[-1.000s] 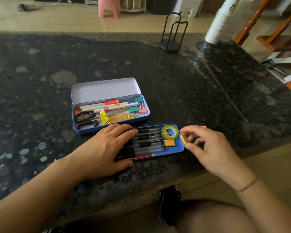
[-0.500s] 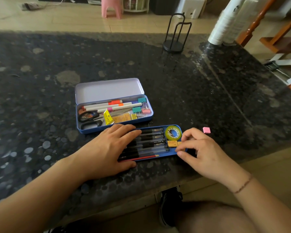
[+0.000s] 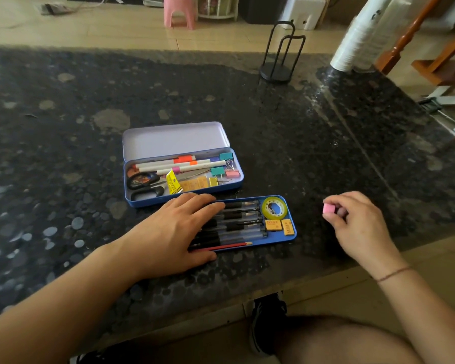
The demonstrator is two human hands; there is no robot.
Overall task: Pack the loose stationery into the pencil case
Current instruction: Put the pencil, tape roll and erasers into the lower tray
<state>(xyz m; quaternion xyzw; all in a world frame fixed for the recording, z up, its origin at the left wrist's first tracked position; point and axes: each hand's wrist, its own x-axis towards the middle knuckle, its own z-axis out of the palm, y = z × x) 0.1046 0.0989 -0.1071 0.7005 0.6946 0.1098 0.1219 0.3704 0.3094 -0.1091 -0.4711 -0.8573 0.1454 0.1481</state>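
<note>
- The dark speckled stone tabletop [image 3: 286, 143] carries everything; I sit at its near edge.
- The blue metal pencil case [image 3: 235, 179] lies open near the middle of the near edge, its pale lid [image 3: 172, 139] folded back toward the far edge. In it lie white markers [image 3: 168, 165], black-handled scissors [image 3: 143, 185], teal and pink binder clips [image 3: 222, 166] and a yellow packet.
- The blue inner tray [image 3: 290, 233] lies on the tabletop just in front of the case, holding black pens [image 3: 243, 214], a red pencil [image 3: 229, 246], a roll of yellow tape [image 3: 274, 207] and two orange erasers [image 3: 280, 225].
- My left hand [image 3: 176, 232] rests flat, fingers spread, on the tray's left end over the pens.
- My right hand [image 3: 357, 227] is right of the tray, close to the near edge, fingertips pinched on a small pink eraser cube [image 3: 328, 208].
</note>
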